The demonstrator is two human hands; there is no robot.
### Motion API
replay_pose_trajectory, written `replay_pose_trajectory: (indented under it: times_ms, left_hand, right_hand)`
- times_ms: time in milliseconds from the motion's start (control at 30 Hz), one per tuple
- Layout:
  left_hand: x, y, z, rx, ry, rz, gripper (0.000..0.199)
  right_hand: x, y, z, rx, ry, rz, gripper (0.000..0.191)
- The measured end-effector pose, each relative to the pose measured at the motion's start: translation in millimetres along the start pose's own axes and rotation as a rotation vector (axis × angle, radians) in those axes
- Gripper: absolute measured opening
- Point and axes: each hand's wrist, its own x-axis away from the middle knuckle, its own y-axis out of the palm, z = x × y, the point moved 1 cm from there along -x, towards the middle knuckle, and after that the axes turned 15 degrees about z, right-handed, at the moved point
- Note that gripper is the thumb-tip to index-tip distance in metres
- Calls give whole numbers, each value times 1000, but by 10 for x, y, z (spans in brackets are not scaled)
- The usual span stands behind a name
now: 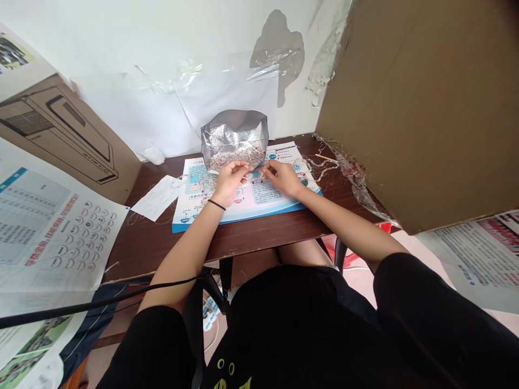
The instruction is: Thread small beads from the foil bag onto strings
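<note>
My left hand (232, 182) is closed in a pinch on a thin strand of small clear and red beads (254, 181). Facing it, my right hand (284, 178) pinches the same strand, with a small yellowish tip showing by its fingers; what that tip is I cannot make out. Right behind both hands stands an open grey bag (234, 123) with a silvery lining, holding many tiny clear and red beads. Under the hands lies a printed white and blue booklet (279, 201), and more beaded strand trails across it.
A white paper slip (159, 197) lies left on the dark wooden table (243, 240). Loose strands (324, 165) lie to the right. Cardboard stands on both sides, a printed box (68, 135) at left and a tall panel (425, 108) at right. A black cable (121, 294) crosses at lower left.
</note>
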Motion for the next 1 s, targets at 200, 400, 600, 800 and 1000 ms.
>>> replay_pose_trajectory:
  times_ms: [200, 400, 600, 800, 1000]
  left_hand:
    - [96, 78, -76, 55, -152, -80, 12]
    - [59, 62, -92, 102, -196, -99, 10]
    - [26, 53, -149, 120, -214, -131, 9]
    - [5, 44, -177, 105, -197, -167, 12]
    - [-15, 32, -204, 107, -187, -164, 14]
  right_hand:
    - [-3, -6, -2, -39, -22, 59, 12]
    - [19, 6, -15, -43, -87, 82, 13]
    - [40, 23, -2, -35, -154, 93, 14]
    - [39, 12, -11, -19, -190, 115, 14]
    - [31, 5, -24, -14, -190, 110, 14]
